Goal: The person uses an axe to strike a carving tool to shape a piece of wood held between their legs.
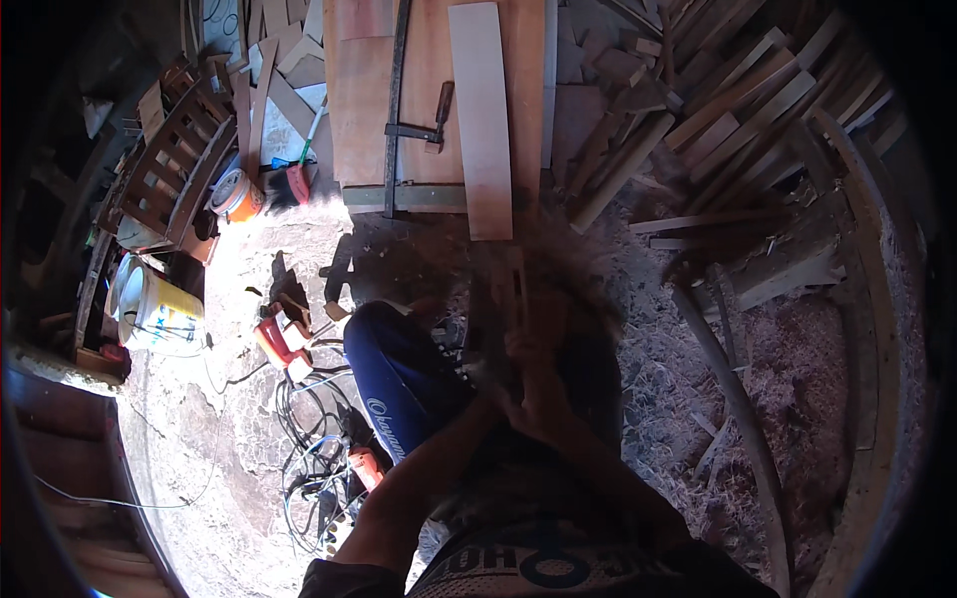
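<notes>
Both my hands are close together in dim light, low in front of my lap. My right hand (539,384) is closed, its fingers wrapped at the near end of a dark, slotted, block-like wooden tool (513,289). My left hand (488,391) is beside it, mostly in shadow, so its fingers cannot be made out. Just beyond the tool, a long pale board (480,120) lies lengthwise on a wooden bench top (359,120). Left of the board, a bar clamp (397,110) with a wooden handle rests along the bench.
Wood offcuts (738,110) are heaped at the far right, and shavings (678,439) cover the floor beside a bent pole (743,419). On my left are tangled cables (299,419), an orange power tool (279,341), a white bucket (164,309) and an orange bucket (237,196).
</notes>
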Demonstrator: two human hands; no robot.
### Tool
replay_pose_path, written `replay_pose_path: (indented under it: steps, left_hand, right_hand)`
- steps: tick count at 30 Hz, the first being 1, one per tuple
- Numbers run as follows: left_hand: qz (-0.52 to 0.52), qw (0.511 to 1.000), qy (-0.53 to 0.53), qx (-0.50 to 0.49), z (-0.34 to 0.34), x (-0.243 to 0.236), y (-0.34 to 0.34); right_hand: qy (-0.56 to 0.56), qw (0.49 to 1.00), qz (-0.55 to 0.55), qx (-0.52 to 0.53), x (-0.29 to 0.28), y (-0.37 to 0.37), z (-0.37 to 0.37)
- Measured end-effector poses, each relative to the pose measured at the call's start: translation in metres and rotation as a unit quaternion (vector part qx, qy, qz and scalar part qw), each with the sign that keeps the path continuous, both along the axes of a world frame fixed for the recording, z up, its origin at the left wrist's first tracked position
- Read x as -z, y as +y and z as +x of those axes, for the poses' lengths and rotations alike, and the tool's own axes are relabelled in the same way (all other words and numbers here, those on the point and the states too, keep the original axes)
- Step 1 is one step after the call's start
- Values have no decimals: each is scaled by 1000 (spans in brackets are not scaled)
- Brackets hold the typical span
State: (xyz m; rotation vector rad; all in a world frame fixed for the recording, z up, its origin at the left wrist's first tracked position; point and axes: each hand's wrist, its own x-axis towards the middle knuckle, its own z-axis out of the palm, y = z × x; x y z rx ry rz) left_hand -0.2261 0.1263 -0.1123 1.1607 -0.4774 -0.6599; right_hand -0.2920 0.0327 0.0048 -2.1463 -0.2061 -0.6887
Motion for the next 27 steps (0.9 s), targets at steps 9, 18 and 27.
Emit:
replay_pose_path:
  steps: [9, 18, 27]
  left_hand:
    - [78, 979, 43, 182, 14, 18, 27]
    - [265, 839, -402, 253, 21, -33, 17]
    - [232, 672, -666, 228, 16, -2, 9]
  right_hand:
    - [20, 995, 94, 2, 37, 8, -38]
    - [20, 982, 179, 57, 9, -1, -58]
    - [52, 942, 303, 134, -34, -18, -69]
